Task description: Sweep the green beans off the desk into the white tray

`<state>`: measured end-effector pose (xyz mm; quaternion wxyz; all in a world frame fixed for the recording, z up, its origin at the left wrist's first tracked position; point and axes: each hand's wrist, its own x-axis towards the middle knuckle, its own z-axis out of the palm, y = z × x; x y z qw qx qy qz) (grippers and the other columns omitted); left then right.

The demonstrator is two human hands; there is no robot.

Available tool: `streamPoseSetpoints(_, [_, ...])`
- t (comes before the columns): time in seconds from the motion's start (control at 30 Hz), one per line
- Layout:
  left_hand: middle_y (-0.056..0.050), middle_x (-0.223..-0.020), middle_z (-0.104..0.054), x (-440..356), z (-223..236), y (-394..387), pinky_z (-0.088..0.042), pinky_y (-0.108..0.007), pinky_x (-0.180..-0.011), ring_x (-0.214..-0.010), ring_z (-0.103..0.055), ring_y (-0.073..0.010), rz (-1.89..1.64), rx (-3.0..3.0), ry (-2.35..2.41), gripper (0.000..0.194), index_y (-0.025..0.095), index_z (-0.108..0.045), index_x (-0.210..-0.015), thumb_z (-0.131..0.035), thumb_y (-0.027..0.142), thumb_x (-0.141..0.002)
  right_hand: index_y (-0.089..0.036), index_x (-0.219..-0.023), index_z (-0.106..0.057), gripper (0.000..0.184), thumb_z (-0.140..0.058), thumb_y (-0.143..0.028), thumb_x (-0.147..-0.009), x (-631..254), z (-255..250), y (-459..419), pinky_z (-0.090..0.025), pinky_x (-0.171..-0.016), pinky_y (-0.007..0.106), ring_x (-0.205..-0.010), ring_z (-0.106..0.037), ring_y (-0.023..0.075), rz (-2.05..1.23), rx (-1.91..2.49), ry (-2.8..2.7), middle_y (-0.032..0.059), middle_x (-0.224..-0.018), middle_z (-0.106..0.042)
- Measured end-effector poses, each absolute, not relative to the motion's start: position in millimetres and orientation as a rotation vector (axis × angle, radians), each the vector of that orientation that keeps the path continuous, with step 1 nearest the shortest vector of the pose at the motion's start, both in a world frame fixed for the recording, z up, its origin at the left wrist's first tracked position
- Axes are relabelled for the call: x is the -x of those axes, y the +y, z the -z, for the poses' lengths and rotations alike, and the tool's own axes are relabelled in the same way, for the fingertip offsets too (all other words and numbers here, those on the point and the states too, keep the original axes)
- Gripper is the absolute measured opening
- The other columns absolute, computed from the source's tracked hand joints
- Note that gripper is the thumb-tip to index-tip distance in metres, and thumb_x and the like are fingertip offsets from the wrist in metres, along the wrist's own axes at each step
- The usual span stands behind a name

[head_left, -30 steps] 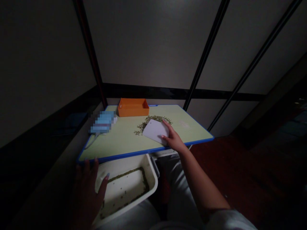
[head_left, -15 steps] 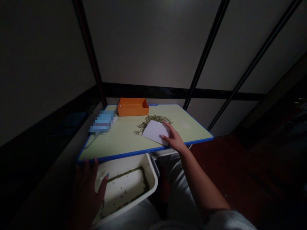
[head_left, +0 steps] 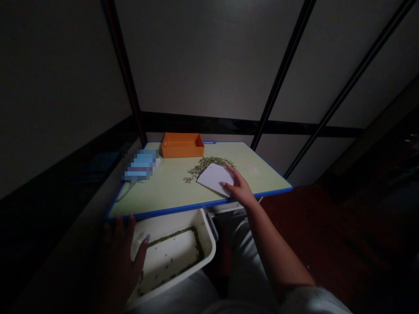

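Observation:
My right hand (head_left: pixel 240 190) grips a flat white card-like scraper (head_left: pixel 215 178) that rests tilted on the pale green table (head_left: pixel 166 187), its far edge against a scatter of small green grains (head_left: pixel 204 165). My left hand (head_left: pixel 121 255) is wrapped over the left rim of a white rectangular tray (head_left: pixel 173 257) held on my lap just below the table's blue front edge. A few green grains lie along the inside walls of that tray.
An orange open box (head_left: pixel 182 145) stands at the back of the table. A blurred blue object (head_left: pixel 140 165) with a cord lies at the left side. Pale wall panels with dark frames rise behind; dark reddish floor shows on the right.
The scraper and my right hand have shifted slightly to the right and toward me. My left hand stays on the tray.

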<state>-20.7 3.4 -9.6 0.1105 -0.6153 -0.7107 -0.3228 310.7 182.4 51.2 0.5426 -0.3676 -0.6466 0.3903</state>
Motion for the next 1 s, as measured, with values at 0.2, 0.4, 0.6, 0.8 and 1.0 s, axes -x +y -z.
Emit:
streamPoseSetpoints(0.2, [-0.022, -0.16, -0.029, 22.2, 12.9, 3.3, -0.026, -0.063, -0.121, -0.153, -0.013, -0.0391, 0.969, 1.826, -2.015, 0.068, 0.013, -0.033, -0.148, -0.036, 0.049, -0.091, -0.022, -0.143, -0.049, 0.081, -0.078, -0.038, -0.07, -308.6, -50.0, 182.6, -0.031, -0.12, 0.045, -0.139, -0.046, 0.0277, -0.881, 0.897, -1.537, 0.0113, -0.152, -0.047])
streamPoseSetpoints(0.4, [-0.019, -0.161, -0.027, 21.7, 13.0, 3.3, -0.023, -0.064, -0.122, -0.154, -0.012, -0.0375, 0.969, 1.812, -2.045, 0.067, 0.016, -0.032, -0.149, -0.033, 0.049, -0.091, -0.024, -0.147, -0.046, 0.083, -0.078, -0.039, -0.072, -306.3, -53.5, 183.7, -0.026, -0.122, 0.046, -0.143, -0.042, 0.0271, -0.87, 0.907, -1.616, 0.0094, -0.152, -0.047])
streamPoseSetpoints(0.6, [-0.018, -0.162, -0.027, 21.4, 12.7, 4.2, -0.023, -0.062, -0.122, -0.154, -0.011, -0.0367, 0.992, 1.816, -2.063, 0.067, 0.017, -0.032, -0.149, -0.034, 0.049, -0.09, -0.023, -0.147, -0.045, 0.085, -0.078, -0.045, -0.073, -306.5, -53.3, 185.9, -0.027, -0.121, 0.044, -0.141, -0.043, 0.0268, -0.914, 0.888, -1.607, 0.0105, -0.151, -0.049])
streamPoseSetpoints(0.8, [-0.02, -0.16, -0.03, 21.2, 12.6, 3.1, -0.024, -0.063, -0.121, -0.154, -0.013, -0.039, 0.998, 1.818, -2.053, 0.068, 0.014, -0.035, -0.148, -0.034, 0.05, -0.09, -0.022, -0.145, -0.048, 0.082, -0.078, -0.047, -0.073, -306.1, -51.1, 184.7, -0.029, -0.12, 0.046, -0.139, -0.046, 0.0276, -0.896, 0.91, -1.592, 0.0117, -0.151, -0.049])
streamPoseSetpoints(1.0, [-0.016, -0.162, -0.028, 20.6, 11.8, 3.6, -0.024, -0.061, -0.122, -0.154, -0.013, -0.0375, 1.005, 1.807, -2.067, 0.067, 0.018, -0.032, -0.149, -0.035, 0.049, -0.089, -0.024, -0.145, -0.049, 0.08, -0.078, -0.046, -0.074, -307.4, -49.0, 185.1, -0.031, -0.119, 0.046, -0.136, -0.049, 0.0273, -0.882, 0.899, -1.605, 0.0105, -0.149, -0.051])
